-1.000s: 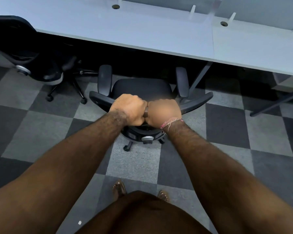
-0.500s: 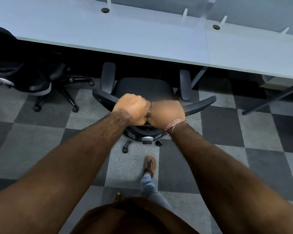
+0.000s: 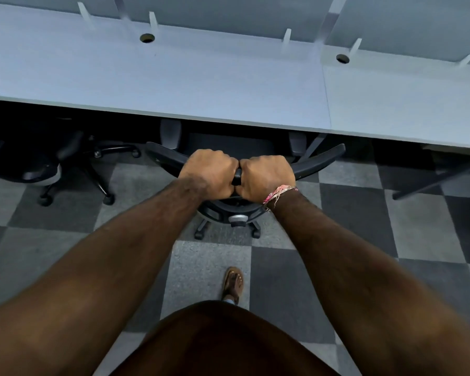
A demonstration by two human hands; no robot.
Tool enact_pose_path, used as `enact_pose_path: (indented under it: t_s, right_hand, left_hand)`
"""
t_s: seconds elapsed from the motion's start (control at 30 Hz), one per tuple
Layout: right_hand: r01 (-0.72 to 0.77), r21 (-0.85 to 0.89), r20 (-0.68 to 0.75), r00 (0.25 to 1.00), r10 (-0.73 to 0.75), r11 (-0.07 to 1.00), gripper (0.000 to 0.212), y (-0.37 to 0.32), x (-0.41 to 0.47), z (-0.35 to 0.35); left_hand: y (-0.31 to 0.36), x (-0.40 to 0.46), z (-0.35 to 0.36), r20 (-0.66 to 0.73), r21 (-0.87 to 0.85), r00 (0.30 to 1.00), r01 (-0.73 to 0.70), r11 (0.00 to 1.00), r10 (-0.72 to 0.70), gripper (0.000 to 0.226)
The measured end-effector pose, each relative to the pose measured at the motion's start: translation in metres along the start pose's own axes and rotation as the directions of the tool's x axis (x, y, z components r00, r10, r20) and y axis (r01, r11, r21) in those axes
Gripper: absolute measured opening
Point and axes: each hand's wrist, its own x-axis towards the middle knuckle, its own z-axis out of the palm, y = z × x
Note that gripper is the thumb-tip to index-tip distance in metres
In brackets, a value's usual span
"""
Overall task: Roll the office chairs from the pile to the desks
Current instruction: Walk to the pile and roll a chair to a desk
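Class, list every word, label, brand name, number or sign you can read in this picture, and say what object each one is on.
None: no readable text shows anywhere.
The office chair gripped by both hands, the desk and the second chair to the left carry no visible label.
The silver knob on the chair's back shows no legible marking.

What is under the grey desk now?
Under the desk: the armrests and seat of the gripped office chair, and a desk leg. Further back it is too dark to tell.

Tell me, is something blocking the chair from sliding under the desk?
Nothing visible blocks it. Both hands, left hand and right hand, grip the chair, whose seat is already partly under the desk; the other chair sits aside.
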Motion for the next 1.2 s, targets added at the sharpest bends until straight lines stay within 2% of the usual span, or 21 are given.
enact_pose_path:
  t_s: [0.23, 0.4, 0.53, 0.93, 1.2]
  right_hand:
    - [0.022, -0.011, -0.028, 0.999, -0.022, 1.0, 0.029, 0.04, 0.052, 0.006]
    - [0.002, 0.024, -0.059, 0.998, 0.0, 1.0, 0.026, 0.029, 0.09, 0.009]
    - [-0.014, -0.012, -0.098, 0.995, 0.013, 1.0, 0.026, 0.04, 0.112, 0.007]
    - [-0.046, -0.001, -0.051, 0.998, 0.045, 0.999, 0.032, 0.031, 0.112, 0.009]
    - [-0.158, 0.018, 0.01, 0.987, 0.158, 0.987, 0.038, 0.014, 0.093, 0.002]
  left_hand:
    - [-0.016, 0.063, -0.01, 0.004, -0.018, 1.0, -0.008, 1.0, 0.008, 0.021]
    - [-0.058, 0.091, -0.012, 0.045, 0.019, 0.998, -0.034, 0.999, 0.033, 0.022]
    - [-0.073, 0.111, -0.019, 0.058, 0.021, 0.995, -0.085, 0.996, 0.084, 0.021]
    - [-0.083, 0.107, -0.019, 0.053, 0.02, 0.985, -0.168, 0.986, 0.167, 0.021]
    - [-0.072, 0.086, -0.02, 0.056, -0.036, 0.985, -0.162, 0.986, 0.164, 0.024]
